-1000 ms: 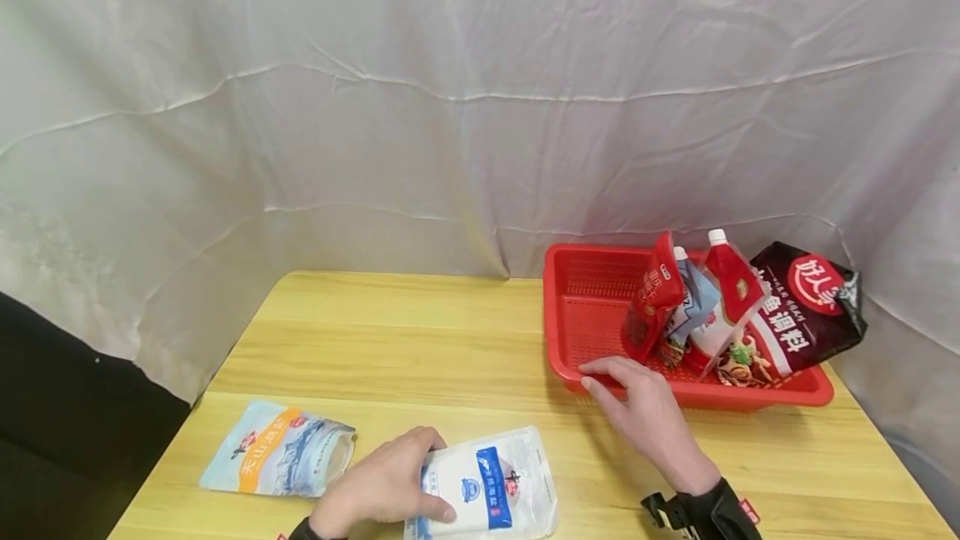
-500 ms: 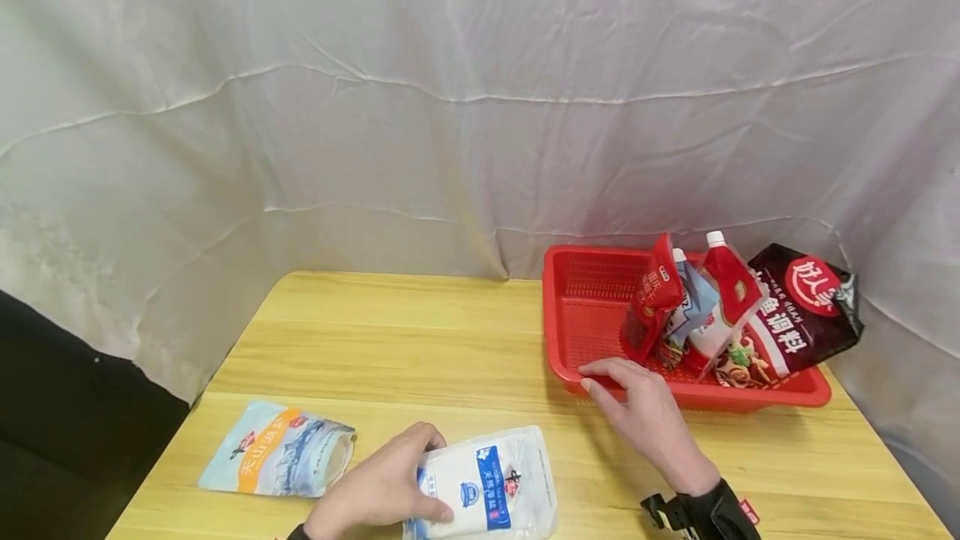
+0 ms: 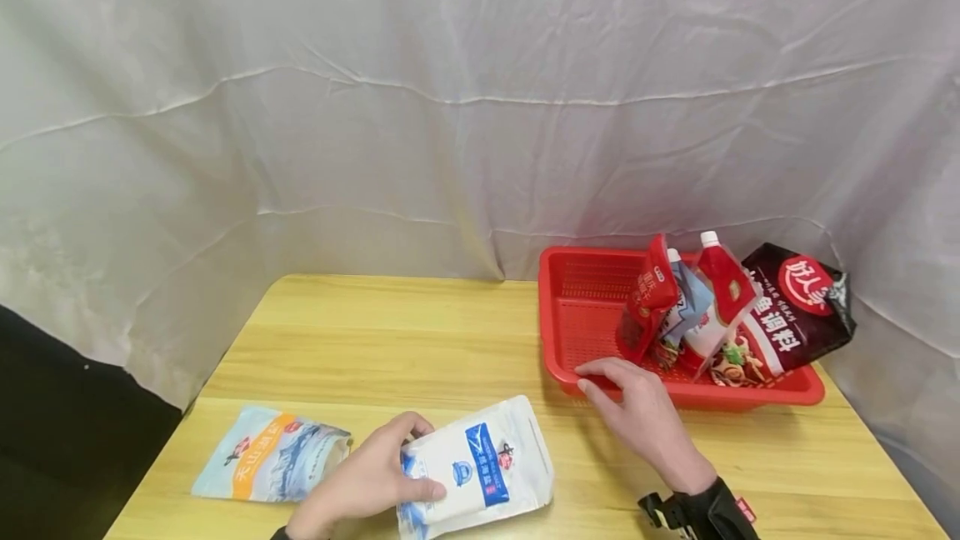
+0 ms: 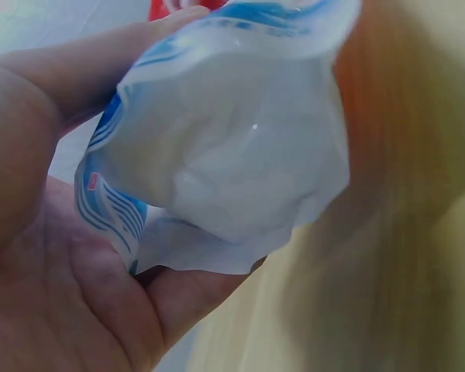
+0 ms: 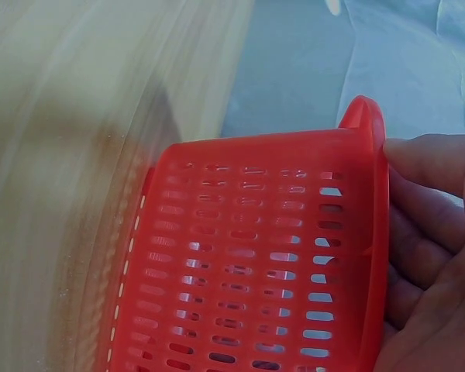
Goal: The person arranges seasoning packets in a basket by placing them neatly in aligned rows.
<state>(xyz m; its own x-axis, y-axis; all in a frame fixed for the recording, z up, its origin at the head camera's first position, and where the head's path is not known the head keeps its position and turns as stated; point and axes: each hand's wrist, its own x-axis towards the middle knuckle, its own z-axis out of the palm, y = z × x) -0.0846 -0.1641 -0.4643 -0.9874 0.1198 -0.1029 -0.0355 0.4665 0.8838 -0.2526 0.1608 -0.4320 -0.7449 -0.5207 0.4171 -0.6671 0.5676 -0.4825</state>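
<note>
My left hand (image 3: 378,473) grips a white and blue salt pouch (image 3: 480,465) by its near end, thumb on the printed face and fingers round the far side. In the left wrist view the pouch's pale bottom fold (image 4: 240,147) faces the camera, held tilted over the wood. My right hand (image 3: 637,407) holds the front left rim of a red plastic basket (image 3: 551,315), the thumb right at the rim in the right wrist view. A light blue and orange salt pouch (image 3: 270,457) lies flat on the table, left of my left hand.
In the basket stand a red pouch (image 3: 648,298), a light blue spouted pouch (image 3: 686,298) and a red spouted pouch (image 3: 723,290) with a white cap. A black seasoning bag (image 3: 795,307) leans over its right end. Grey cloth (image 3: 420,148) hangs behind the wooden table (image 3: 390,340).
My left hand has raised and tilted the white and blue salt pouch, its far end coming up. My right hand stays at the basket rim. The view shifts slightly.
</note>
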